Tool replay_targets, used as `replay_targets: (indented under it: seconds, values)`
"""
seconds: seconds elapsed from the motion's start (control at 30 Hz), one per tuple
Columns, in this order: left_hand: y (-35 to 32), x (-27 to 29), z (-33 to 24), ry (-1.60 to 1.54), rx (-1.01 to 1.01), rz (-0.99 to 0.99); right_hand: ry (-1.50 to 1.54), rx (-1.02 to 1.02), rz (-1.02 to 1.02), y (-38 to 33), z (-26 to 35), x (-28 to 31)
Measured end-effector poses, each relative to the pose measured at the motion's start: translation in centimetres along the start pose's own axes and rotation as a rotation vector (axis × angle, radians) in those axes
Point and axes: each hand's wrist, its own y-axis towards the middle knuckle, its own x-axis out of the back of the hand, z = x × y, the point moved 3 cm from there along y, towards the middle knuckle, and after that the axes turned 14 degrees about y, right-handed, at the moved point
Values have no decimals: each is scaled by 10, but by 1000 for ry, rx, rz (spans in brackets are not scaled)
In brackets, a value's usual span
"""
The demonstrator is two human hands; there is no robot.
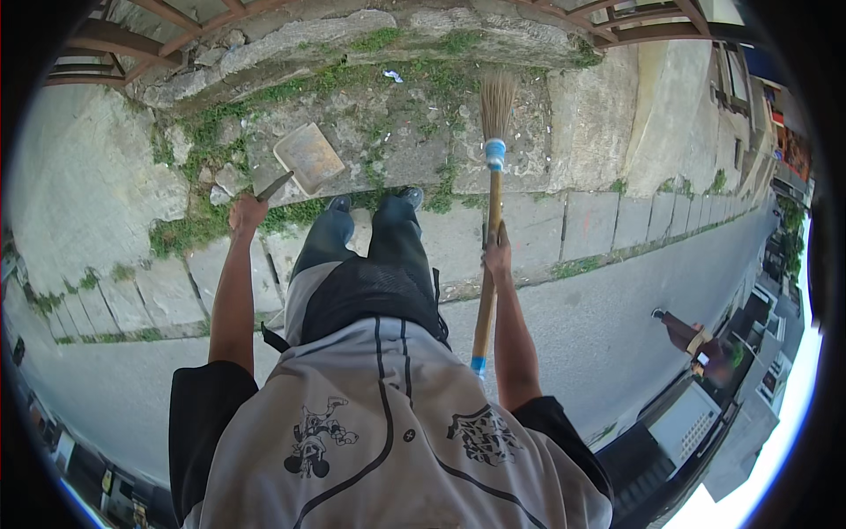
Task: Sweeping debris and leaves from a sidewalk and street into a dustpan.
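My left hand (248, 215) is closed round the dark handle of a worn, pale dustpan (310, 159). The pan lies over the rough, grassy concrete ahead of my left foot. In my right hand (498, 250) is the wooden stick of a broom (500, 110), gripped about midway along. Blue and white wrapping binds its brown bristles, and more blue marks the stick's near end. The bristles point away from me, over the pavement right of a small white and blue scrap of litter (393, 77). Whether they touch the ground I cannot tell.
Grass tufts (211, 231) and loose stones (231, 180) lie beside the dustpan. Beyond runs a broken concrete ledge (308, 55) below brown metal railings (132, 40). Slabs (590, 225) line the grey road (599, 326) on my side. Another person (683, 333) is on the road at the right.
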Motion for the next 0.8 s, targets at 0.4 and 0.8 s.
replay_targets:
  seconds: [0.4, 0.8]
  values:
    - [23, -17, -58, -89, 24, -81, -95, -394, 531, 58, 2, -31]
    - [32, -5, -66, -183, 43, -67, -114, -230, 364, 61, 62, -20]
